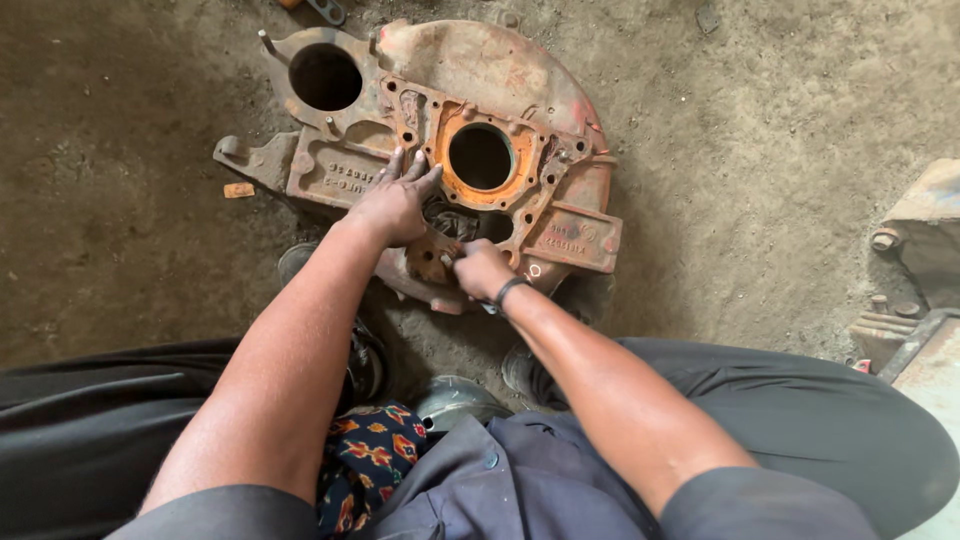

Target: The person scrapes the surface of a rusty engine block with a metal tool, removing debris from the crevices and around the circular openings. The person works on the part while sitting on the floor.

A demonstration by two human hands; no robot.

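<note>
Large rusty orange-red cast-iron housing plate (pixel 500 110) with two round openings, lying flat on the dirt floor (pixel 760 150) just ahead of the knees. Left hand (pixel 395 200) spread open, palm down, pressed on the plate beside the orange-rimmed central hole (pixel 481 157). Right hand (pixel 480 268), black band at the wrist, closed around a small metal part (pixel 447 260) at the plate's near edge; what kind, cannot tell. Grey metal casting (pixel 915 260) well apart, far right.
</note>
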